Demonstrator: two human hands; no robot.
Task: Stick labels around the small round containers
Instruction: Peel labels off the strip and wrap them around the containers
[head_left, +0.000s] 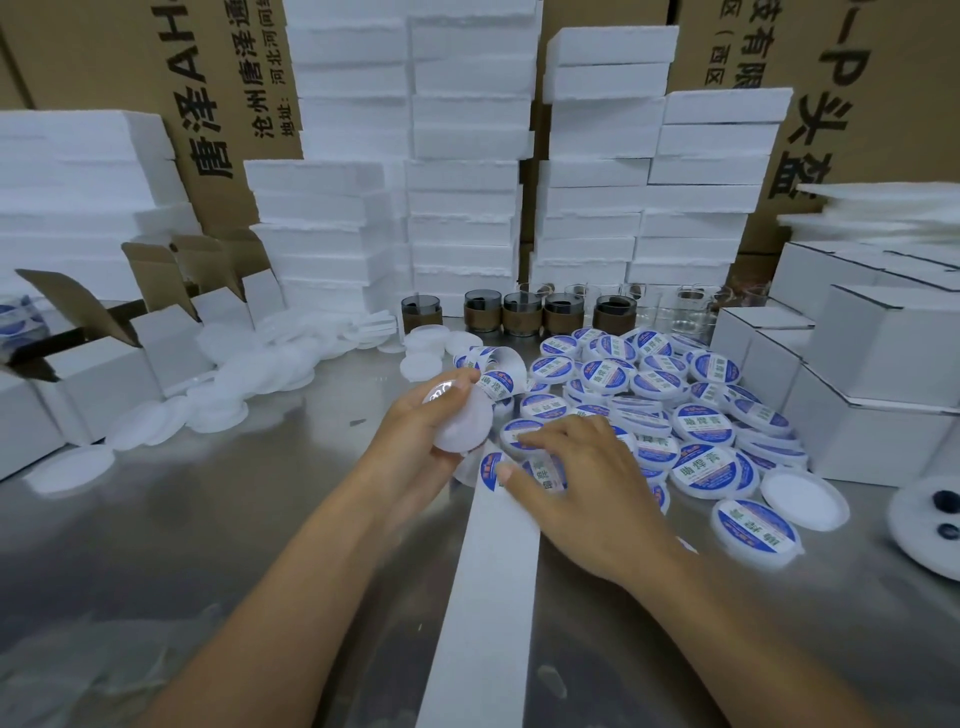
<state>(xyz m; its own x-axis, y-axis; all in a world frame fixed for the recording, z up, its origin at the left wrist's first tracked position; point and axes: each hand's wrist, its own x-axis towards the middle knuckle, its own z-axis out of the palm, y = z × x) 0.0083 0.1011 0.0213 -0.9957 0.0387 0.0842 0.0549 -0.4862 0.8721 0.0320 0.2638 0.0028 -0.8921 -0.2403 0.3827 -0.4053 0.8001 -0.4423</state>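
Stainless-steel worktop (208, 519) fills the lower half of the head view, backed across the top by stacks of white foam blocks (462, 156) and printed cardboard cartons (228, 78). Right of centre lies a heap of labelled containers (675, 405), their blue-and-white stickers facing up. At centre left is a spill of bare white lids (249, 379), and a row of glass cups (519, 312) stands behind.

Just left of centre, the left hand (415, 441) has its fingers curled round a blank round container (460, 421) (translucent white, no sticker on it yet), lifted clear of the worktop. The right hand (587, 483) lies to its right, over the head of the label strip (483, 597), a white backing band running down to the bottom edge. Its fingers are loosely spread, and the thumb tip sits at the edge of the next label (545, 475). Whether that edge is actually pinched cannot be told from here.

The step in hand looks like fetching a sticker for the container already held. The next move probably calls for lifting the label's edge cleanly off the backing, carrying it across to the container and laying it on square, with the left hand keeping the container steady while it is smoothed down (a crooked start would likely wrinkle).
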